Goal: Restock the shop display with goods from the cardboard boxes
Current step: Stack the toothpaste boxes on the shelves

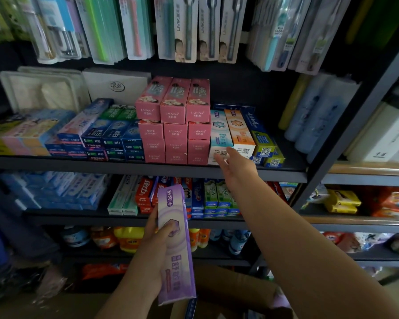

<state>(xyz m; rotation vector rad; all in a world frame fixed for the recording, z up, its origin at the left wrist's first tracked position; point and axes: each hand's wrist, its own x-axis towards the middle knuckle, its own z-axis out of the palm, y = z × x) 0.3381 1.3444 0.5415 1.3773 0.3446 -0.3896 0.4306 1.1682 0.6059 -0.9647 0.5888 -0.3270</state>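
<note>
My left hand (156, 247) grips a long purple toothpaste box (175, 245), held upright in front of the lower shelves. My right hand (236, 168) reaches out to the upper shelf, fingers straight, at the front ends of a light-blue toothpaste box (219, 132) and an orange one (238, 130). Whether the fingertips touch the boxes is unclear. An open cardboard box (235, 293) sits low in front of me, with another purple pack (281, 300) showing at its edge.
Pink toothpaste boxes (174, 120) are stacked left of my right hand, blue and green boxes (266, 148) to its right. The black shelf edge (124, 166) runs across. Toothbrush packs (194, 28) hang above. More toothpaste fills the shelf below (148, 199).
</note>
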